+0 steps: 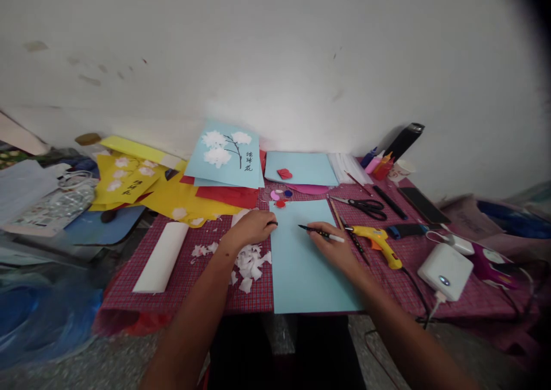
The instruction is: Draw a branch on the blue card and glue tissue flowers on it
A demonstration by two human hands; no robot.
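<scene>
Right grip (329,244) closed round brush pen (336,238), tip jutting left, likely for control; blue sheet (310,281) below. Left grip (257,225) at sheet's left edge, pinching dark piece (273,223), perhaps cap, handy there. Paper scraps (251,264) just nearside of left grip.

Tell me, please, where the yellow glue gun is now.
In the head view, the yellow glue gun lies on the tablecloth right of the right hand, just below the black-handled scissors.
</scene>
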